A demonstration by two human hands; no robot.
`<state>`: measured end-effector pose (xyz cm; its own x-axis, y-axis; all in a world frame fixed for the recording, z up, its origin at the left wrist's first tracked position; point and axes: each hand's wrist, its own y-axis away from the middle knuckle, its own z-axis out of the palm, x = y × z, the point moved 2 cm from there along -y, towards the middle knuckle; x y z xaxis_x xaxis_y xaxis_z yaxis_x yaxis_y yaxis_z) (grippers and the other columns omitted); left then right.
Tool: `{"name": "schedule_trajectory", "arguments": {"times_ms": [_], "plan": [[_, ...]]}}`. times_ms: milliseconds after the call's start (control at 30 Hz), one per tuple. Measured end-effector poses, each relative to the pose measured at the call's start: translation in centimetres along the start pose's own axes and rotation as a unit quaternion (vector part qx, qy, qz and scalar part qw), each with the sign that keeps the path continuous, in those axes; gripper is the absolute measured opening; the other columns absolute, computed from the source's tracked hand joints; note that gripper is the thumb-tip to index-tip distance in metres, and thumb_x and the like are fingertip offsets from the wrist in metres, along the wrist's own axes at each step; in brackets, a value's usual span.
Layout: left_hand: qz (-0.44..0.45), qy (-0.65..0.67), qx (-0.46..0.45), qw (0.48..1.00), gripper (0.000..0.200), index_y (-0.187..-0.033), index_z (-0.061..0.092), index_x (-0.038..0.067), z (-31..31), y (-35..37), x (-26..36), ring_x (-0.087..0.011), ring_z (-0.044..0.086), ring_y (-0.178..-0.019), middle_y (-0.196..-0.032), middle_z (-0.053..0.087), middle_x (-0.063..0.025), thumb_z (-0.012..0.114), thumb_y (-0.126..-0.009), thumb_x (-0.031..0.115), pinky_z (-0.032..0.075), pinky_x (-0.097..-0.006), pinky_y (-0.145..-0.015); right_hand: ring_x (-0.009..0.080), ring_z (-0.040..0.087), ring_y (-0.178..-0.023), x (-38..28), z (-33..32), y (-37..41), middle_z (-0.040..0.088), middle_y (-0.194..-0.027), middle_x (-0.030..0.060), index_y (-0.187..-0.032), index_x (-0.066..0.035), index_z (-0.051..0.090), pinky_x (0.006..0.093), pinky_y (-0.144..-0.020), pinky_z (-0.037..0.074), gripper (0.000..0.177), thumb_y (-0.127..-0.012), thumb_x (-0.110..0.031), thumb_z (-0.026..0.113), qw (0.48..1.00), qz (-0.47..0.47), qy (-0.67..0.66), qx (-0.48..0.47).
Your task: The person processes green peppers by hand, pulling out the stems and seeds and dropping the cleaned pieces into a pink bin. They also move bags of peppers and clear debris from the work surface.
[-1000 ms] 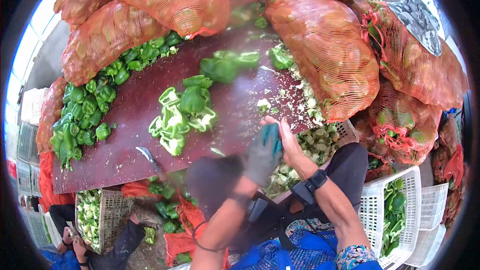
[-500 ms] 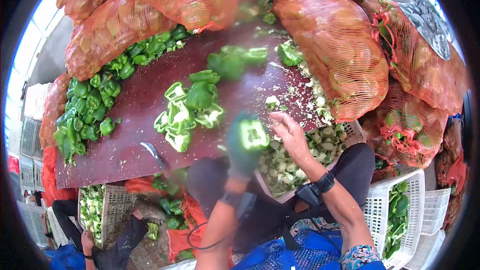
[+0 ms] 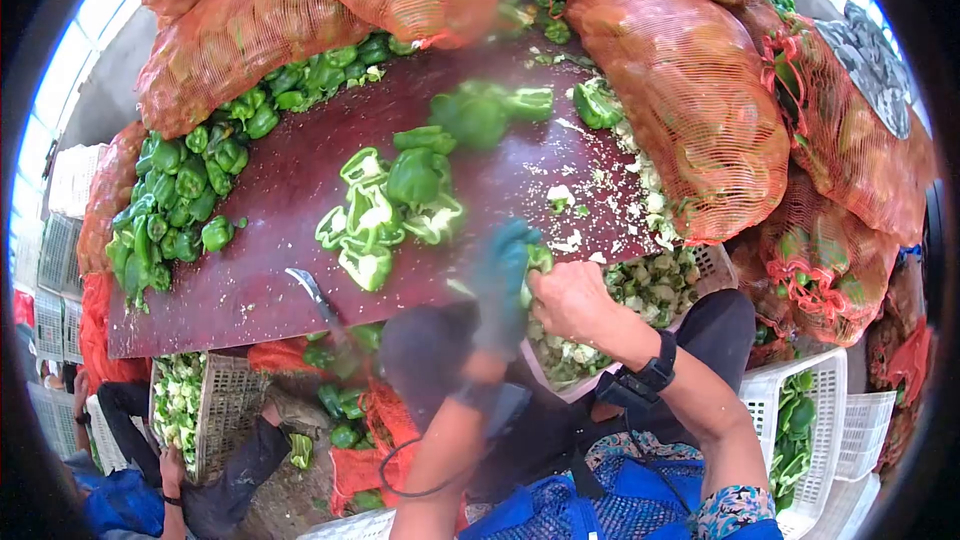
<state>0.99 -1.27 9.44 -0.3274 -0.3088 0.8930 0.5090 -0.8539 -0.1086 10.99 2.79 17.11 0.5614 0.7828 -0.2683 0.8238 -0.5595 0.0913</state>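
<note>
Head view: at the near edge of the red-brown board, above the white basket of pale cores, the two hands have come together where half a second ago they were apart. The gloved left hand, which was lifting a pepper half cut-face up, is now blurred and its grip unreadable. The bare right hand, open before, curls its fingers onto the pepper half between them, so coring looks under way.

Dark red counter, seed-flecked. Centre: pile of cut pepper halves. Left edge: heap of whole green peppers. Near edge: knife, lying flat. Far side: a few more peppers. Right: white seed scraps. Red mesh sacks overlap far edge.
</note>
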Motion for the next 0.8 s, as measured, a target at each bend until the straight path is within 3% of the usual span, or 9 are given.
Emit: {"name": "schedule_trajectory", "arguments": {"times_ms": [33,133,167,267,500,633,733,767,800], "plan": [[-0.004,-0.014,-0.001,1.000,0.033,-0.126,0.054,-0.002,0.1,0.1,-0.2,-0.0170,0.057,-0.107,-0.114,0.062,-0.0101,0.051,-0.098,0.017,0.046,-0.0304,-0.094,0.0392,0.063,-0.065,-0.2,0.2,-0.1,0.062,-0.066,0.0187,-0.078,-0.004,0.059,0.0498,-0.057,0.047,0.014,-0.070,-0.014,0.066,1.000,0.005,0.010,-0.011],[0.117,-0.155,-0.025,0.981,0.032,-0.123,0.056,-0.002,-0.3,0.3,-0.9,-0.0155,0.057,-0.104,-0.111,0.063,-0.0092,0.050,-0.099,0.018,0.045,-0.0296,-0.093,0.0334,0.068,-0.071,1.1,0.7,-1.3,0.067,-0.071,0.0162,-0.073,-0.004,0.069,0.0381,-0.066,0.054,0.023,-0.063,-0.025,0.072,0.997,-0.013,-0.019,-0.073],[0.134,-0.181,-0.031,0.974,0.032,-0.123,0.057,-0.002,-0.4,0.3,-1.2,-0.0151,0.057,-0.103,-0.111,0.063,-0.0089,0.050,-0.099,0.018,0.045,-0.0293,-0.093,0.0337,0.069,-0.074,1.4,0.9,-1.7,0.068,-0.074,0.0186,-0.074,-0.004,0.070,0.0393,-0.070,0.055,0.027,-0.062,-0.027,0.073,0.993,0.003,-0.024,-0.115],[0.104,-0.168,-0.034,0.980,0.032,-0.122,0.058,-0.001,-0.5,0.7,-1.6,-0.0146,0.057,-0.102,-0.110,0.063,-0.0082,0.049,-0.099,0.018,0.045,-0.0294,-0.092,0.0341,0.069,-0.075,1.9,1.2,-1.9,0.068,-0.075,0.0179,-0.075,-0.004,0.071,0.0408,-0.072,0.055,0.026,-0.063,-0.027,0.073,0.992,-0.031,-0.020,-0.121],[0.067,-0.111,-0.039,0.991,0.032,-0.122,0.058,-0.001,0.2,1.1,-1.5,-0.0158,0.059,-0.101,-0.110,0.063,-0.0077,0.048,-0.099,0.019,0.045,-0.0305,-0.093,0.0328,0.065,-0.059,3.8,2.4,-0.1,0.065,-0.069,0.0170,-0.078,-0.008,0.067,0.0421,-0.060,0.055,0.016,-0.070,-0.021,0.061,0.978,-0.120,-0.167,-0.021],[0.128,-0.251,-0.014,0.959,0.032,-0.122,0.057,-0.002,0.2,1.4,-2.3,-0.0163,0.059,-0.102,-0.111,0.063,-0.0085,0.047,-0.098,0.018,0.047,-0.0308,-0.092,0.0310,0.063,-0.054,2.6,2.8,2.2,0.063,-0.065,0.0153,-0.095,-0.010,0.063,0.0407,-0.054,0.053,0.024,-0.073,-0.018,0.059,0.990,-0.109,-0.050,0.074],[0.148,-0.303,0.028,0.941,0.031,-0.120,0.058,-0.002,0.5,1.7,-1.5,-0.0171,0.059,-0.101,-0.111,0.063,-0.0094,0.047,-0.096,0.014,0.048,-0.0313,-0.090,0.0364,0.058,-0.053,2.6,3.6,2.9,0.054,-0.056,0.0174,-0.068,-0.005,0.053,0.0440,-0.050,0.047,0.015,-0.070,-0.015,0.064,0.982,-0.070,-0.121,0.128],[0.157,-0.322,0.039,0.933,0.030,-0.119,0.058,-0.001,0.5,1.7,-0.9,-0.0173,0.059,-0.100,-0.110,0.063,-0.0096,0.047,-0.095,0.012,0.048,-0.0315,-0.089,0.0265,0.059,-0.048,2.8,3.2,3.3,0.054,-0.053,0.0119,-0.073,-0.004,0.057,0.0390,-0.048,0.046,0.012,-0.074,-0.013,0.065,0.969,-0.091,-0.151,0.174],[0.174,-0.353,0.041,0.918,0.029,-0.119,0.057,-0.001,0.3,1.3,0.0,-0.0174,0.059,-0.100,-0.110,0.062,-0.0097,0.048,-0.093,0.009,0.048,-0.0318,-0.089,0.0215,0.059,-0.048,3.3,2.6,3.5,0.055,-0.053,0.0089,-0.074,-0.004,0.058,0.0360,-0.047,0.046,0.011,-0.076,-0.012,0.066,0.962,-0.044,-0.206,0.176]]}}
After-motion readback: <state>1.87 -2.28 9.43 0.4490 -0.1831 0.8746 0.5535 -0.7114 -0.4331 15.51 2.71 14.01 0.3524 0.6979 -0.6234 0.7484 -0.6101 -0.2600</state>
